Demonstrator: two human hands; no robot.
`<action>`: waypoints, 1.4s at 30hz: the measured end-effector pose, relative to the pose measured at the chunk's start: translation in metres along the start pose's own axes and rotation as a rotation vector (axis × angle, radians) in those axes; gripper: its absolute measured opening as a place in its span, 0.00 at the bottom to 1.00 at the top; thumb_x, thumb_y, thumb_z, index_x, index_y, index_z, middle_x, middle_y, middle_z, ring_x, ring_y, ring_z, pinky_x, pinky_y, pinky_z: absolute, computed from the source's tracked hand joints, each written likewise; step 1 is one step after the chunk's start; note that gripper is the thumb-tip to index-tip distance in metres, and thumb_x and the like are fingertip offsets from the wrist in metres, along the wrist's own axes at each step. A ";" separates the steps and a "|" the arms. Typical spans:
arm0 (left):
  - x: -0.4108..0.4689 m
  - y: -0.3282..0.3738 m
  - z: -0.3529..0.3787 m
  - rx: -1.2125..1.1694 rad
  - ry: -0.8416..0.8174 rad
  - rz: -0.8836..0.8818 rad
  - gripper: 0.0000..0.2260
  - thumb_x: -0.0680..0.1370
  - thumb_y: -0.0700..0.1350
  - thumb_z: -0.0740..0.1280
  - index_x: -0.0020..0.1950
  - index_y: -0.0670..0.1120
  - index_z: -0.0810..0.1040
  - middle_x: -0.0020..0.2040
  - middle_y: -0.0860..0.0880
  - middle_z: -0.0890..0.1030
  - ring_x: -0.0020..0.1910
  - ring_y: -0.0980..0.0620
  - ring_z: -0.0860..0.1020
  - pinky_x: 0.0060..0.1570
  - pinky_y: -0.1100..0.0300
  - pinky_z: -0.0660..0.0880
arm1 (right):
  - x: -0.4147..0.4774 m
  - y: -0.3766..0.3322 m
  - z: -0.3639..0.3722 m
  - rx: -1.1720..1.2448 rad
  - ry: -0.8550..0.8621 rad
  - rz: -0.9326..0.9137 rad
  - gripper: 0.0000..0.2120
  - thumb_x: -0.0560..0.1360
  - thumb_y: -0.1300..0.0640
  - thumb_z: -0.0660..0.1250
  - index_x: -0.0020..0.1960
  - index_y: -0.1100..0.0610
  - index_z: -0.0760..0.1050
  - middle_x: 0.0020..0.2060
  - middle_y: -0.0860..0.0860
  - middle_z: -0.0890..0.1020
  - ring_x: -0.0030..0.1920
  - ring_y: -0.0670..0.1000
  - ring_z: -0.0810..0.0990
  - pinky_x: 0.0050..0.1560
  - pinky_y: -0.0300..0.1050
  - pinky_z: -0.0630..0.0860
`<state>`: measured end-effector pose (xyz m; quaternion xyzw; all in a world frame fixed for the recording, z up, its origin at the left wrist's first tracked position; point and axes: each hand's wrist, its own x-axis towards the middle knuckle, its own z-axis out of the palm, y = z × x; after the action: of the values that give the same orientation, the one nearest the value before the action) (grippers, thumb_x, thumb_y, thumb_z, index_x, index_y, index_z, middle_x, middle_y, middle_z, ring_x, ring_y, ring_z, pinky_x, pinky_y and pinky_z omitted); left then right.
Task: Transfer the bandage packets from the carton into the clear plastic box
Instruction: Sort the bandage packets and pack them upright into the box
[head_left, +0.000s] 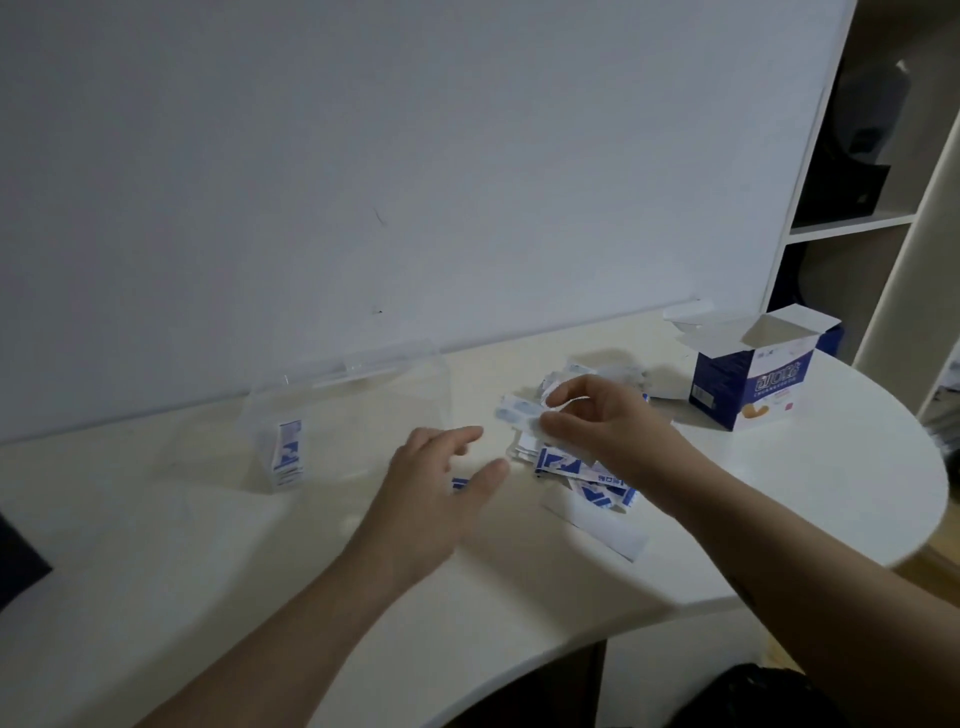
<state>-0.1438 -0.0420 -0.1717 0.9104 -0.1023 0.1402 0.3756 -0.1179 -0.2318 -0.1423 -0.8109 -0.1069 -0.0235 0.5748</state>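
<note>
A pile of blue-and-white bandage packets (566, 465) lies loose on the white table, right of centre. My right hand (605, 423) hovers over the pile and pinches several packets (519, 415) between thumb and fingers. My left hand (441, 475) is spread open just left of the pile, fingers relaxed, holding nothing; one packet (460, 483) peeks out beneath it. The clear plastic box (353, 415) stands to the left with its lid up, and a few packets (288, 454) stand inside near its left wall. The blue-and-white carton (753, 384) stands open at the right.
A folded white paper slip (597, 522) lies in front of the pile. The table (805, 493) curves round at its right end. A shelf unit (852, 218) stands behind the carton. A dark object (21, 556) sits at the left edge. The wall rises directly behind the box.
</note>
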 end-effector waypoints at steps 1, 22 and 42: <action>0.000 0.009 0.001 -0.171 -0.058 -0.027 0.12 0.76 0.57 0.63 0.56 0.54 0.76 0.49 0.57 0.73 0.47 0.63 0.73 0.48 0.70 0.68 | -0.003 -0.003 0.007 0.024 -0.025 -0.033 0.04 0.74 0.57 0.69 0.45 0.55 0.75 0.32 0.46 0.81 0.29 0.44 0.75 0.30 0.33 0.70; -0.005 -0.002 -0.009 -1.430 -0.300 -0.739 0.14 0.79 0.47 0.59 0.58 0.40 0.75 0.32 0.48 0.71 0.23 0.55 0.68 0.26 0.63 0.75 | -0.012 -0.020 -0.014 -0.804 -0.381 -0.157 0.04 0.73 0.54 0.70 0.40 0.49 0.76 0.33 0.41 0.74 0.32 0.37 0.73 0.34 0.29 0.68; -0.014 -0.005 -0.012 -1.613 -0.269 -0.707 0.14 0.70 0.39 0.65 0.55 0.42 0.80 0.38 0.45 0.79 0.26 0.56 0.73 0.28 0.63 0.77 | 0.021 0.021 -0.002 -0.553 0.141 -0.189 0.19 0.75 0.54 0.67 0.65 0.51 0.71 0.54 0.45 0.77 0.47 0.42 0.77 0.50 0.38 0.76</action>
<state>-0.1578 -0.0291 -0.1717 0.3560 0.0738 -0.2066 0.9084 -0.0928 -0.2368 -0.1579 -0.9196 -0.1310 -0.1615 0.3333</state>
